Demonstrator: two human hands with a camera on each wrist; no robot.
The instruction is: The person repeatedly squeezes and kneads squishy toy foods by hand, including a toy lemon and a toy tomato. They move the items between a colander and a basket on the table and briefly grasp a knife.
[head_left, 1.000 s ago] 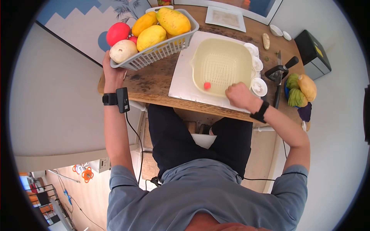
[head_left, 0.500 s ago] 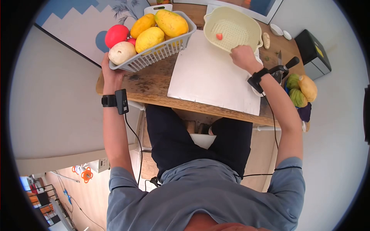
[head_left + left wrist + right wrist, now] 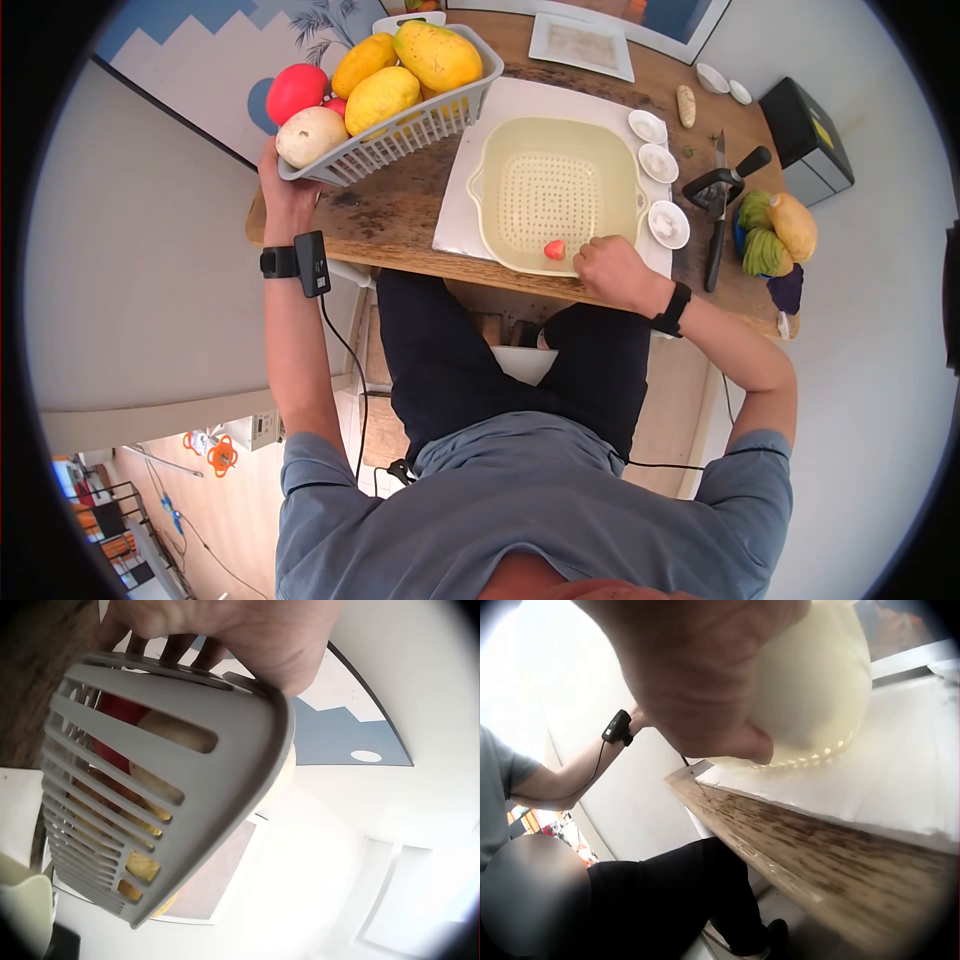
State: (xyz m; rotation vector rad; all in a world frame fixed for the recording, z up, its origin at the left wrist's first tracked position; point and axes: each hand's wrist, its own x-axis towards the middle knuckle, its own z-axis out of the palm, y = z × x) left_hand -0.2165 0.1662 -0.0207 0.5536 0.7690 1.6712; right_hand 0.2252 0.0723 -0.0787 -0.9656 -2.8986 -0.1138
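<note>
A: What does the left hand (image 3: 284,185) hold?

B: A grey slatted basket (image 3: 244,739), gripped at its near end. The left wrist view shows the fingers bent behind the rim. From this hand the basket extends forward and to the right.

A: And its contents, read outward from that hand?

B: First a pale round item (image 3: 311,136), nearest the hand; just beyond it a red round item (image 3: 297,92); farther off, to the right, three yellow fruits (image 3: 383,97).

A: Describe the right hand (image 3: 617,272).

B: It is closed on the near right part of a pale yellow colander (image 3: 560,185), with the thumb low against the outer wall — the other fingertips are hidden in the right wrist view.

A: Where is the small red piece (image 3: 554,249)?

B: Inside the colander, just to the left of the right hand, near the wall closest to the person.

A: What lies beneath?

B: A white board (image 3: 455,222) on the wooden table (image 3: 365,215). Whether the colander touches the board cannot be told.

A: The remaining objects?

B: Beyond the right hand and slightly to its right, three small white bowls (image 3: 669,225) in a row; farther right, a black-handled knife (image 3: 714,258), then a yellow squash (image 3: 795,228) beside green vegetables (image 3: 765,252).
</note>
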